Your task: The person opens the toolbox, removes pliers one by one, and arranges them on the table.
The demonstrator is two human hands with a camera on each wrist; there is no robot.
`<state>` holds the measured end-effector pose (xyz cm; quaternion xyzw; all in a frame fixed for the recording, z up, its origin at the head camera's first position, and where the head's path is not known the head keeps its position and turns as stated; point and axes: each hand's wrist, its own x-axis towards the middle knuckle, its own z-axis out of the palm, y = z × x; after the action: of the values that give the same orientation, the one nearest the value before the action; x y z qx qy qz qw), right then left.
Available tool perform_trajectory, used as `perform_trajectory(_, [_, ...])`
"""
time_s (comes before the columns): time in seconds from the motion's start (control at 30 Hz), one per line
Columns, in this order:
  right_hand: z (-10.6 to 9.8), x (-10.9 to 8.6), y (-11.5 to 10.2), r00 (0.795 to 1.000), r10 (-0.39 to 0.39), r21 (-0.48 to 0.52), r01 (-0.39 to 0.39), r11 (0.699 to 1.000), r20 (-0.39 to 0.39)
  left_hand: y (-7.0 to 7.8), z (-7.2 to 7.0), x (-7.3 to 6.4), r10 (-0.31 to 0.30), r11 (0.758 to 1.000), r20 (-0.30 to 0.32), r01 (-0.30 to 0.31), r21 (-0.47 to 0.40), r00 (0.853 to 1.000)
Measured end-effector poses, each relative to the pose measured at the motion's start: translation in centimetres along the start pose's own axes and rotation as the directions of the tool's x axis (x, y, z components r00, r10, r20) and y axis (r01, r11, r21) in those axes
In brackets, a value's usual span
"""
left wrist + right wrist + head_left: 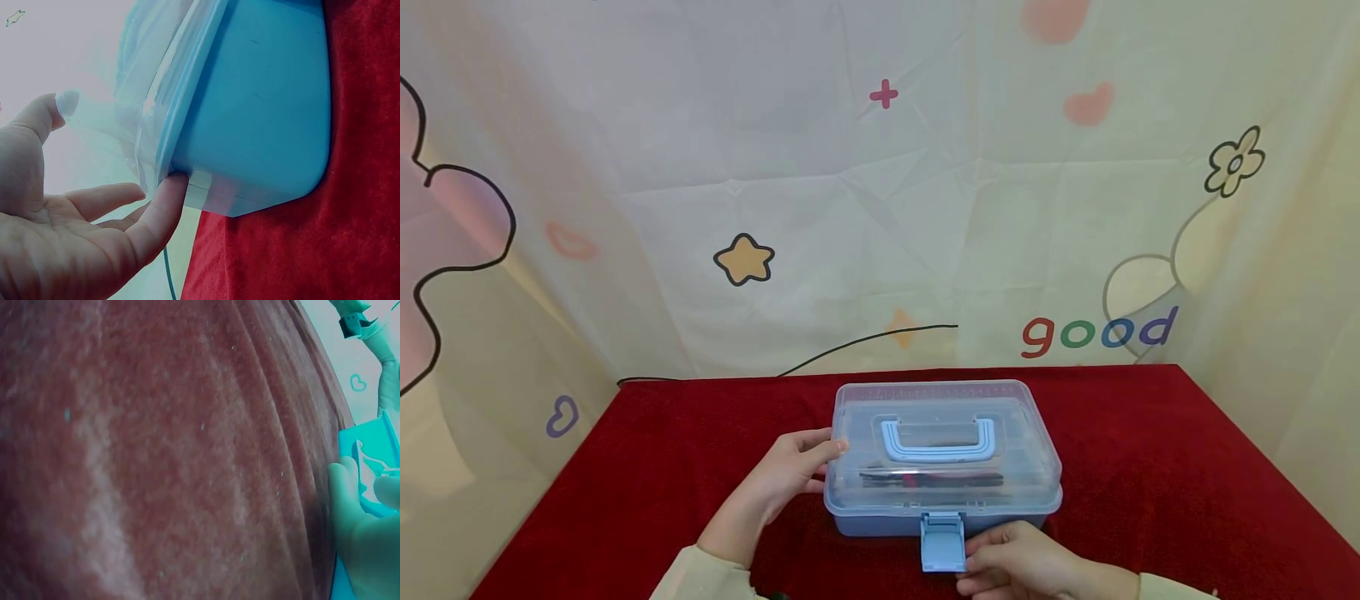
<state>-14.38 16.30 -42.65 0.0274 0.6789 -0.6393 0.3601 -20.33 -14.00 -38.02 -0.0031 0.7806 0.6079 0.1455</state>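
A storage box with a blue base and a clear lid sits on the red cloth, lid down. A light blue carry handle lies folded on top. From the front hangs a blue latch, swung out and down. My left hand holds the box's left side, thumb on the lid; in the left wrist view a finger touches just under the rim. With thumb and fingers, my right hand pinches the latch's right edge. Through the lid show dark, slender items with a red bit.
Red velvety cloth covers the table around the box. Behind the far edge and along both sides hangs a pale printed curtain with stars, hearts and the word "good".
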Motion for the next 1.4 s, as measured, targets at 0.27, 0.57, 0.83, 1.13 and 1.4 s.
perform_trajectory(0.27, [0.1, -0.3, 0.0, 1.0, 0.009, 0.067, -0.008, 0.998, -0.017, 0.0, 0.0, 0.1, 0.002, 1.0, -0.002, -0.002, 0.0, 1.0])
perform_trajectory(0.57, [-0.1, -0.7, -0.3, 0.999, -0.001, 0.061, 0.004, 0.998, -0.05, 0.0, 0.1, 0.1, 0.005, 1.0, -0.006, -0.005, 0.002, 1.0])
perform_trajectory(0.83, [-0.4, -1.5, -0.8, 0.999, -0.017, -0.004, 0.017, 1.0, -0.048, 0.0, 0.0, 0.1, -0.004, 1.0, -0.002, 0.004, 0.003, 1.0])
perform_trajectory(1.13, [-0.8, -2.8, -1.8, 0.998, -0.06, -0.139, 0.06, 0.989, -0.002, 0.1, 0.1, -0.1, -0.017, 1.0, -0.018, 0.017, -0.006, 1.0])
perform_trajectory(1.4, [-0.9, -3.6, -3.2, 0.989, -0.125, -0.23, 0.139, 0.963, 0.078, 0.0, -0.2, 0.0, -0.02, 1.0, 0.0, 0.02, 0.01, 1.0])
